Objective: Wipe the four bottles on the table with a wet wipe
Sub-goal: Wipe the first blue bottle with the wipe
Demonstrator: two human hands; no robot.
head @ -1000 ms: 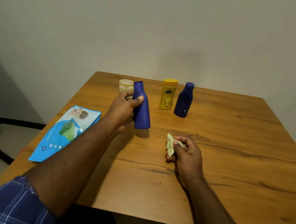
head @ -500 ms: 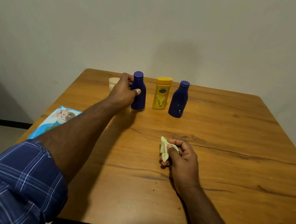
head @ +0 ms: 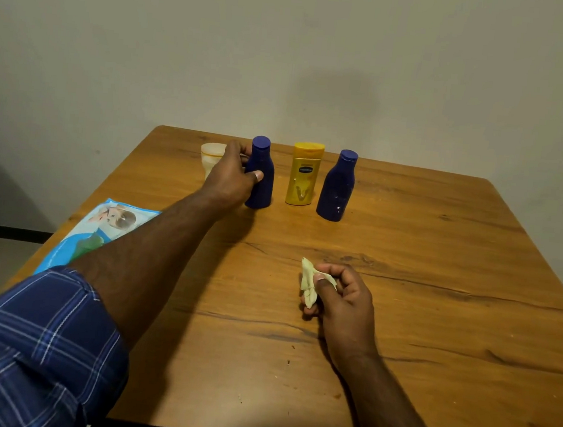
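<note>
My left hand (head: pixel 230 177) grips the left blue bottle (head: pixel 260 173), upright at the far side of the counter (head: pixel 437 297); my right hand (head: pixel 340 298) pinches the wet wipe (head: pixel 308 279) nearer me. Letting go clumsily could tip it into the yellow bottle (head: pixel 304 174) just beside.

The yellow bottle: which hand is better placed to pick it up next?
Probably the left hand: it grips the blue bottle right beside the yellow bottle, while the right hand, nearer the person, pinches the wipe.
</note>
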